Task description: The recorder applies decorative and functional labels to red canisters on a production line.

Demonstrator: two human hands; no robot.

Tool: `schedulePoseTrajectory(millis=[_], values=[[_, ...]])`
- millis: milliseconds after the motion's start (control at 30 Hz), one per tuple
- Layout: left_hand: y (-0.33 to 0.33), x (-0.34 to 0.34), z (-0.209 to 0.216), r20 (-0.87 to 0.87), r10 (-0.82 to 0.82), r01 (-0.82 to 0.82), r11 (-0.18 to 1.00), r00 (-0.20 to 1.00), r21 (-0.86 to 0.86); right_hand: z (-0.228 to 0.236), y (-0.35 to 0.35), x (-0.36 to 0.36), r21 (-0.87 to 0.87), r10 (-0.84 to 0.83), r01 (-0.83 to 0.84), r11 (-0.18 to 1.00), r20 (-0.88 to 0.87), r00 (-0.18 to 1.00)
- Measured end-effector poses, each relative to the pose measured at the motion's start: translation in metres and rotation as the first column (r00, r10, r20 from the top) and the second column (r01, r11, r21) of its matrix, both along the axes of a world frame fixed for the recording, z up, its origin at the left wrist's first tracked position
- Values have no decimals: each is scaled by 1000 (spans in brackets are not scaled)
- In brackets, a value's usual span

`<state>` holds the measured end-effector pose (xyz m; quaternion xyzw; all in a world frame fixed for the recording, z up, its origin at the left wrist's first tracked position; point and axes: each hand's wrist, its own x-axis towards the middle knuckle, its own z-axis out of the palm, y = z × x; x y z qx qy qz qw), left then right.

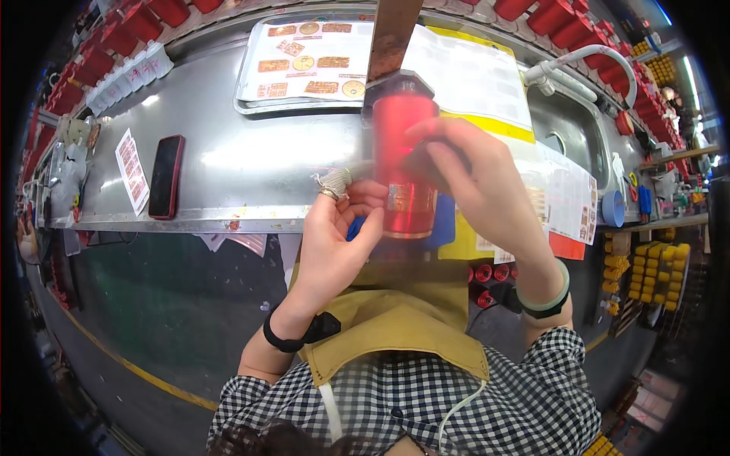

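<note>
A glossy red cylinder [405, 144] points toward me from a dark metal holder [401, 82] at the bench's middle. Near its close end is a small gold decal [399, 197]. With bent fingers and thumb, my left hand [342, 228] grips the cylinder's lower left side; one finger wears a whitish cloth wrap [333, 181]. Above the cylinder's right side, my right hand [475, 171] is closed on a dark flat piece [426, 161], blurred by motion, so its exact kind is unclear. Whether that piece touches the cylinder cannot be made out.
A brown upright post [394, 34] rises behind the holder. Gold decal sheets lie on a metal tray [243, 105]; a phone [166, 176] and another decal sheet [132, 171] are at left. White paper [464, 76] covers the right side before a sink [566, 125]. Red cylinders line the back.
</note>
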<state>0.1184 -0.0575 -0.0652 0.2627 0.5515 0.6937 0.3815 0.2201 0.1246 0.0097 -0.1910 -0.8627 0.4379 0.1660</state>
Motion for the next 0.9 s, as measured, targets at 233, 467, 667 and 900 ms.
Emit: schedulePoseTrajectory(millis=[233,467,667,900], values=[[2,6,-2,-43,40,-39,999,998,20,13,7,-17,556,222,-259,790,135,966],[2,7,-4,-11,48,-47,998,999,31,13,16,-33,538,331,-370,758,171,928],[4,5,-5,-9,37,-37,998,999,48,12,23,-37,511,352,-399,762,191,916],[2,7,-8,20,45,-46,998,999,50,17,21,-40,504,352,-429,750,245,903]])
